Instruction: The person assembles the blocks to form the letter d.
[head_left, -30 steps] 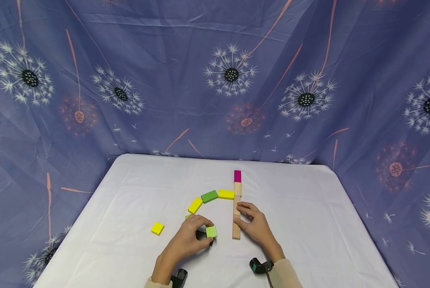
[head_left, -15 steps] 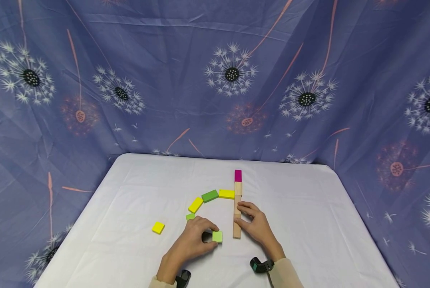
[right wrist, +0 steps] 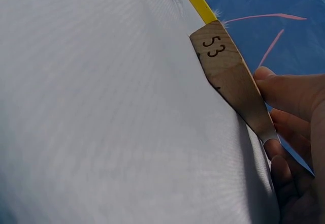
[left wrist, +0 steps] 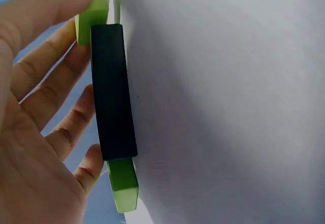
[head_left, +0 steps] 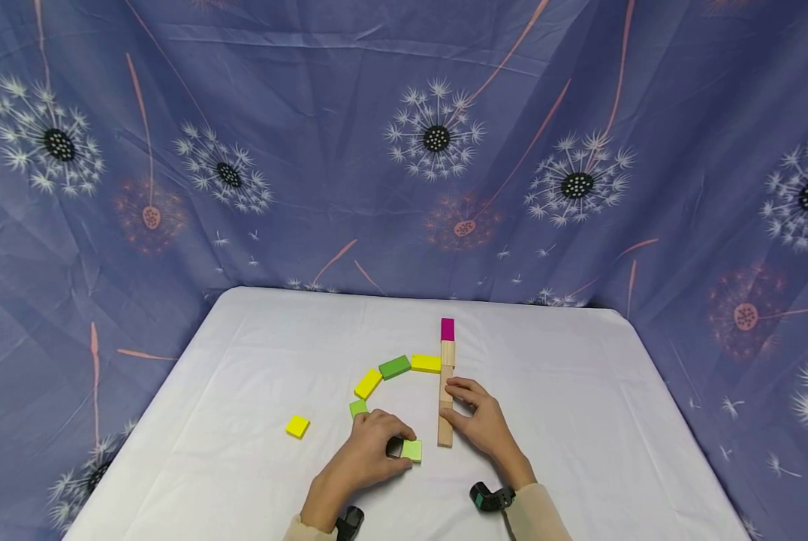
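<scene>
My left hand (head_left: pixel 370 448) pinches a light green block (head_left: pixel 412 451) between thumb and fingertips. In the left wrist view, a long dark block (left wrist: pixel 114 92) lies end to end between the pinched block and another green block (left wrist: pixel 123 186); the hand largely covers it from the head view. My right hand (head_left: pixel 483 421) rests at the right side of a straight row of plain wooden blocks (head_left: pixel 446 424). Its thumb and fingertips touch the row at separate spots along its length. One wooden block (right wrist: pixel 228 69) shows the number 53 on its near end.
A magenta block (head_left: pixel 447 329) tops the wooden row. Yellow (head_left: pixel 426 364), dark green (head_left: pixel 395 367), yellow (head_left: pixel 368 384) and light green (head_left: pixel 358 408) blocks curve leftward from it. A loose yellow block (head_left: pixel 298 427) lies farther left on the white cloth (head_left: pixel 580 391). Behind hangs a patterned curtain (head_left: pixel 336 150).
My left hand has moved right and slightly nearer with the light green block, uncovering the light green block at the curve's end. My right hand stays at the wooden row.
</scene>
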Action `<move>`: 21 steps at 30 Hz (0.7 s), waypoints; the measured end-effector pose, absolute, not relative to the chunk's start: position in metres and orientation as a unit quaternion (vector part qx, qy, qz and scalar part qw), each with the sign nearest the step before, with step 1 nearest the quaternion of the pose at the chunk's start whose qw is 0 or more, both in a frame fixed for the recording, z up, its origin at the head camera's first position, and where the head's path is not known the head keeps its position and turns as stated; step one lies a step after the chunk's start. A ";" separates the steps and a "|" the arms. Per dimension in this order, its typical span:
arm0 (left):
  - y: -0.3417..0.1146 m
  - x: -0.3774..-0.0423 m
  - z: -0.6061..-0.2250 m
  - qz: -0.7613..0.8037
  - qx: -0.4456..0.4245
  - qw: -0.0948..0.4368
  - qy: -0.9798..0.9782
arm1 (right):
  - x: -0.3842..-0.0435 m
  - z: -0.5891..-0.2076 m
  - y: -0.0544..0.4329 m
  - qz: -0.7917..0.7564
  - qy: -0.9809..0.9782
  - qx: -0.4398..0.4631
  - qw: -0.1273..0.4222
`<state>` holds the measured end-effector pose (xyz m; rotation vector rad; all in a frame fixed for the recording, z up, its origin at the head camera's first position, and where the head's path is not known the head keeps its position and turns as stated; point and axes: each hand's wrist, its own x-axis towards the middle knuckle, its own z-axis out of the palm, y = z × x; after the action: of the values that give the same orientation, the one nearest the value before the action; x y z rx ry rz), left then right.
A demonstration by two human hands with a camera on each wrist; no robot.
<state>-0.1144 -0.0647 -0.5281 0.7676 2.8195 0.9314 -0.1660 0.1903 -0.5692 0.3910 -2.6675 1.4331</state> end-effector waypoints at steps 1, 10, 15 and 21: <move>-0.064 -0.114 -0.528 0.301 0.249 0.038 0.920 | -0.166 -0.569 0.190 0.468 -0.873 0.128 0.045; -0.061 -0.114 -0.531 0.281 0.239 0.043 0.928 | -0.166 -0.570 0.190 0.472 -0.871 0.126 0.047; -0.060 -0.114 -0.532 0.273 0.237 0.045 0.931 | -0.165 -0.569 0.189 0.475 -0.870 0.123 0.044; -0.061 -0.113 -0.531 0.272 0.238 0.040 0.932 | -0.165 -0.569 0.189 0.475 -0.870 0.122 0.045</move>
<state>-0.1128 -0.0610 -0.5307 0.7280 2.8558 0.8321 -0.1652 0.1890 -0.5687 0.3741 -2.6585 1.4504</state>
